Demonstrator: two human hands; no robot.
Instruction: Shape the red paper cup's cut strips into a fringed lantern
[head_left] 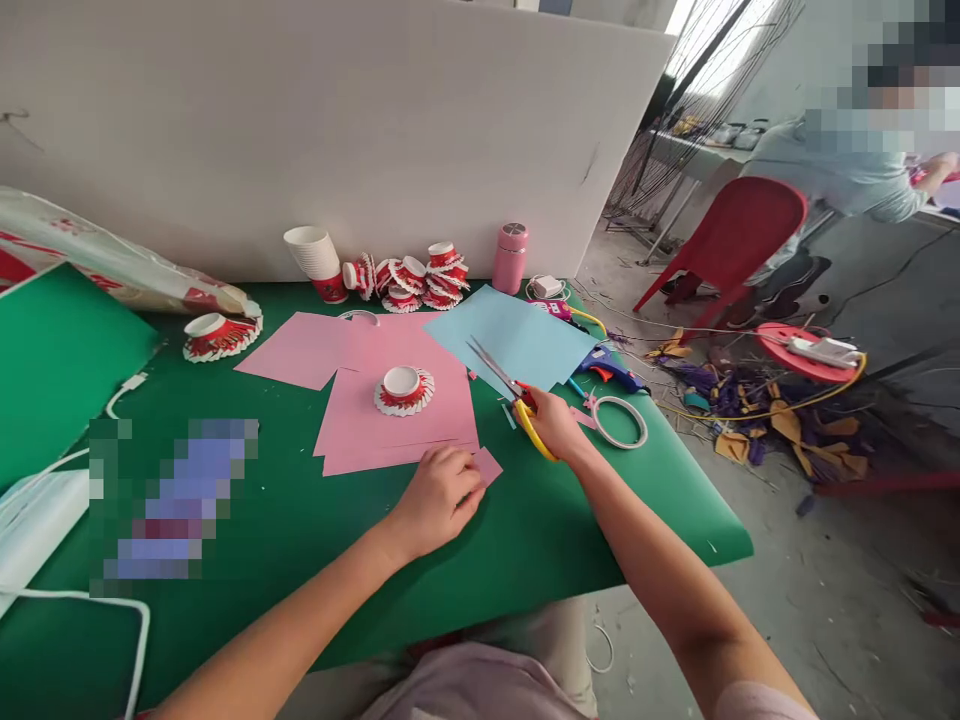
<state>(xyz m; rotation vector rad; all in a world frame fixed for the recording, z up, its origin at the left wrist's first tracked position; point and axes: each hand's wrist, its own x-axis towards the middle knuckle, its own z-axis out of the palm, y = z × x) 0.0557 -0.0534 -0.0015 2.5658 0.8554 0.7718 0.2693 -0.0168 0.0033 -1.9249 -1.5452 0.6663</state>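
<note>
My right hand (556, 423) is closed round the yellow and red handles of a pair of scissors (504, 385), whose blades point up and left over a light blue sheet (517, 335). My left hand (439, 497) rests with curled fingers on a small pink paper piece (489, 464) at the near corner of the pink sheets (360, 425). A cut paper cup with fanned white and red strips (403, 389) stands on the pink sheets.
A green table cover (315, 530) ends at the right. On it lie a tape ring (619, 421), a blue glue gun (609, 367), a pink bottle (510, 258), stacked cups (315, 255) and more cut cups (416, 280). A person sits on a red chair (739, 235).
</note>
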